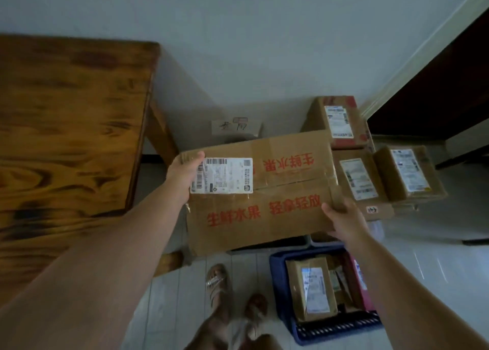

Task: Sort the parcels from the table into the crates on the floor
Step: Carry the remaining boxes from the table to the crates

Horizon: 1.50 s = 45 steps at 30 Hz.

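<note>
A pale wall runs down to a light tiled floor (428, 265), with a dark door (436, 98) at the right and a wooden table (66, 127) filling the left of my view. The large cardboard box (264, 217) is off the table, held in the air just past the table's right edge and above the floor. It carries red printed characters and a white shipping label (222, 175) near its left edge.

I see the left hand (185, 176) gripping the box's left edge at the far corner, thumb laid on top; its other fingers are hidden under the box. The right hand (344, 222) grips the near right corner, thumb on top and fingers curled round the edge.

Under the box's near edge the dark rim of another crate (280, 243) shows, mostly covered. Nearer to me a blue crate (277, 291) stands on the floor; a brown parcel (293, 291) with a white label lies against its left wall, and more parcels are packed beside it, too crowded for me to tell apart.

Beyond the box's right edge, labelled cardboard boxes are stacked on the floor: one against the wall (341, 122), two in front of it (357, 177) (407, 172). A small handwritten card (232, 126) leans at the foot of the wall. A sandalled foot (218, 283) stands left of the blue crate.
</note>
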Tool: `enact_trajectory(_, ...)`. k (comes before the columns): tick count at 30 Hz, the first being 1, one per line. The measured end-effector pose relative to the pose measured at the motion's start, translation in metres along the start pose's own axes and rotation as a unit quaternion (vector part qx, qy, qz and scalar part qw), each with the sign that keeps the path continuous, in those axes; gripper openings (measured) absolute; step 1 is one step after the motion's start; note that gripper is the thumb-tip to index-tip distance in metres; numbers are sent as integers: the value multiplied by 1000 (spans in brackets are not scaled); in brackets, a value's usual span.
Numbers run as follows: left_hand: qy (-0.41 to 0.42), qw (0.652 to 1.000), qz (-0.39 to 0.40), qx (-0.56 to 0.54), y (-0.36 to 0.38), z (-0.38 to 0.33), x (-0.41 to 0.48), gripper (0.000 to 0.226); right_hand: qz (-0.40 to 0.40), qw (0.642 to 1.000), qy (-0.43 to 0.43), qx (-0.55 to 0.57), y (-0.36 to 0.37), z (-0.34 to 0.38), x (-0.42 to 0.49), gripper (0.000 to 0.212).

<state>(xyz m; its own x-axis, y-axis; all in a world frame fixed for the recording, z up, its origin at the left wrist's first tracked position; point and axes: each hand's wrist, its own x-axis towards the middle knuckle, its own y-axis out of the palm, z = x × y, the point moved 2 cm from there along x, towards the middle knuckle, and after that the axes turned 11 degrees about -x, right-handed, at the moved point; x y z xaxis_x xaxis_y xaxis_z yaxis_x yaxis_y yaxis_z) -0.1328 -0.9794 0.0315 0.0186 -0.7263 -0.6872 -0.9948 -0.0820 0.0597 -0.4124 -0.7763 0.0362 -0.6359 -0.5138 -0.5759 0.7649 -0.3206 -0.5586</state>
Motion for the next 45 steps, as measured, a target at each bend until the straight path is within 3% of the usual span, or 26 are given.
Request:
enact_trajectory(8,-58,997,37,24,14,94,83,16,-32,994,18,-102,47,-90,64,38)
enact_trajectory(13,-55,997,38,42,28,139,119,15,-45,987,13,-157,60,-126,103,31)
enact_trajectory(16,-36,997,39,57,32,153,134,14,-54,986,56,-148,72,-139,124,39)
enact_trajectory(19,-17,995,47,82,47,156,147,19,-58,988,87,-114,74,-149,146,45)
enact_trajectory(22,-10,994,53,97,64,157,156,18,-55,981,108,-153,74,-157,158,51)
enact_trajectory(29,-21,993,73,94,73,157,166,12,-89,977,131,-141,78,-157,158,44)
enact_trajectory(33,-34,991,58,115,72,158,169,14,-68,976,139,-151,81,-151,160,51)
enact_trajectory(37,-50,989,34,135,72,176,183,15,-57,983,146,-95,95,-155,171,45)
enact_trajectory(45,-30,990,70,120,55,210,198,8,-57,975,165,-141,115,-191,181,35)
